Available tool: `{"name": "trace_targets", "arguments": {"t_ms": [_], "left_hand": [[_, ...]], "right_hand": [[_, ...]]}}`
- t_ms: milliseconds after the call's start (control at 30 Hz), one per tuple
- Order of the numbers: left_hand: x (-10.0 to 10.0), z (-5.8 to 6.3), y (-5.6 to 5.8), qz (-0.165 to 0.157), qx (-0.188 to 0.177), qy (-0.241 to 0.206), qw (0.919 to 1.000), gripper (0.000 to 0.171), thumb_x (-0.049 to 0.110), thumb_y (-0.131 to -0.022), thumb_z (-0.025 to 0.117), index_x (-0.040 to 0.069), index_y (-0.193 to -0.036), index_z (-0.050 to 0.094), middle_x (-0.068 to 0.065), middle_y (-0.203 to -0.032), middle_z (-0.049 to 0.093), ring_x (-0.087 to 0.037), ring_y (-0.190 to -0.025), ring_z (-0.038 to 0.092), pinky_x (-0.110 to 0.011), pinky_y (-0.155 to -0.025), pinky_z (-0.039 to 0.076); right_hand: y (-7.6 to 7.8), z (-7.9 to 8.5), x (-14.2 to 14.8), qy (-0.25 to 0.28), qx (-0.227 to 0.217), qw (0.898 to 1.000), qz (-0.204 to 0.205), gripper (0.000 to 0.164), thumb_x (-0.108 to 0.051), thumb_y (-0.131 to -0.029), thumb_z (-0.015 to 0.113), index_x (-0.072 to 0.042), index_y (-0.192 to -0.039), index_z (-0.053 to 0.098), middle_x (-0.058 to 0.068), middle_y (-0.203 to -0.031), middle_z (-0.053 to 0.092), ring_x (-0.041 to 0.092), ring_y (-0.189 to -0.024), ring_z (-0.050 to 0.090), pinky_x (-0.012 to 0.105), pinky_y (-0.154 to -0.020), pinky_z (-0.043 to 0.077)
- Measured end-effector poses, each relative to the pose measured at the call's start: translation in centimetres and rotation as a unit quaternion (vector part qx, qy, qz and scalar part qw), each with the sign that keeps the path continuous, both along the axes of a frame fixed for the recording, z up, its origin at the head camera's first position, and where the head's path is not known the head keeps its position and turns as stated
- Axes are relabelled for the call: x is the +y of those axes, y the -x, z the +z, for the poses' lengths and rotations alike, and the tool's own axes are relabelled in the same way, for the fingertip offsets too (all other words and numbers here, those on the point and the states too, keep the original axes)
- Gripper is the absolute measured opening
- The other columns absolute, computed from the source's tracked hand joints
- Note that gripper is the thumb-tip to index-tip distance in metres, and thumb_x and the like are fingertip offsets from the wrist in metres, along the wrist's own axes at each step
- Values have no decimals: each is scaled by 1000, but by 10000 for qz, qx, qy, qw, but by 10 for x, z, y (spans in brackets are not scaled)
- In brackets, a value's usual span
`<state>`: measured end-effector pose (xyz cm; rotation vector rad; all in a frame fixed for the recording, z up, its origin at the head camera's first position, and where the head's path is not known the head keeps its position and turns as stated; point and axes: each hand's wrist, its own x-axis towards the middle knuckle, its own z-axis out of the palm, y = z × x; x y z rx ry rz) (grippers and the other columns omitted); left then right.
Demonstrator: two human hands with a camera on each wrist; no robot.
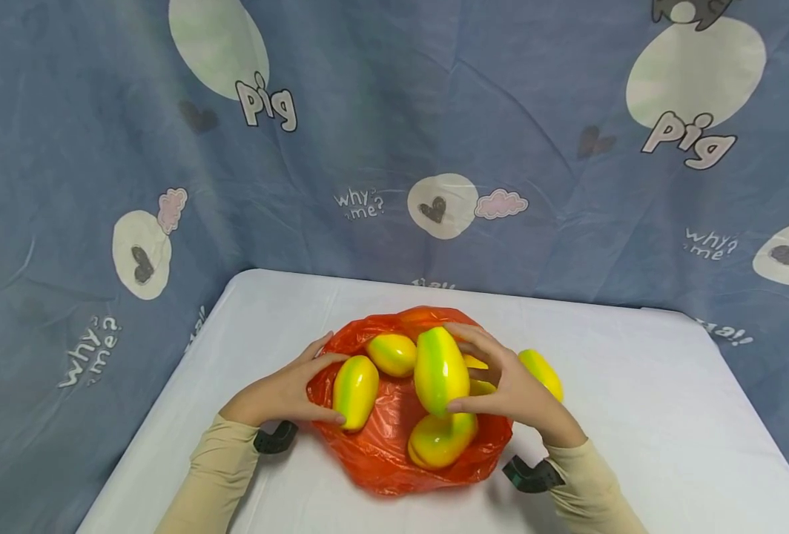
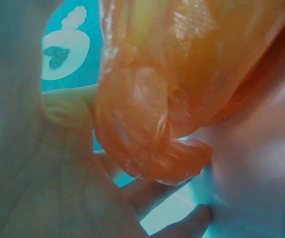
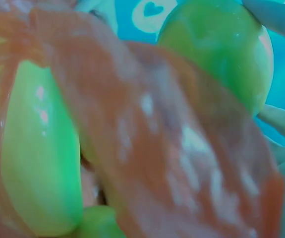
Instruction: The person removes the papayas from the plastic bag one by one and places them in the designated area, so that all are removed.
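An orange-red plastic bag lies spread on the white table with its mouth facing up and several shiny yellow-green mangoes inside. My right hand grips one mango between thumb and fingers, over the right part of the bag; the right wrist view shows this mango beyond the bag's rim. At the left rim, my left hand spans another mango, thumb at its near end and index finger at its far end. Bag film hangs before the left palm, hiding that mango's lower side.
One mango lies outside the bag on the table, just beyond my right wrist. Inside, a mango rests at the back and another at the front right. A patterned blue curtain hangs behind the table.
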<state>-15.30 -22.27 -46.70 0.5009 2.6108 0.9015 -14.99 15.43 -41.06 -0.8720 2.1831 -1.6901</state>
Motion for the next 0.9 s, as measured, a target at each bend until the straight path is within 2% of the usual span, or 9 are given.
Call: {"name": "trace_targets", "arguments": {"t_ms": [200, 367, 667, 900], "left_hand": [[1, 0, 1, 32, -54, -9, 10000, 92, 63, -70, 88, 29, -147, 52, -13, -174, 9, -46, -153, 32, -69, -113, 41], [0, -1, 1, 26, -17, 14, 10000, 92, 63, -70, 88, 29, -148, 52, -13, -174, 9, -46, -152, 32, -69, -112, 41], [1, 0, 0, 17, -12, 28, 10000, 95, 63, -70, 87, 27, -149, 51, -12, -174, 11, -45, -152, 33, -68, -114, 41], [2, 2, 0, 14, -9, 59, 10000, 96, 63, -70, 87, 26, -151, 50, -12, -174, 11, -45, -152, 33, -68, -114, 41]], "right_hand": [[-1, -3, 14, 286, 7, 9994, -191, 88, -4, -82, 84, -22, -157, 42, 3, -155, 48, 14, -136, 57, 31, -103, 56], [-3, -4, 28, 480, -19, 9982, -368, 89, 2, -83, 81, -17, -159, 39, 6, -159, 45, 9, -138, 55, 30, -103, 56], [-6, -11, 59, 961, -400, 9932, -523, 86, 11, -88, 70, -10, -162, 31, 2, -156, 47, 12, -132, 60, 32, -95, 60], [-9, -10, 78, 860, -565, 9918, -754, 85, 10, -91, 66, -13, -163, 28, -1, -152, 51, 16, -123, 67, 31, -92, 62]]}}
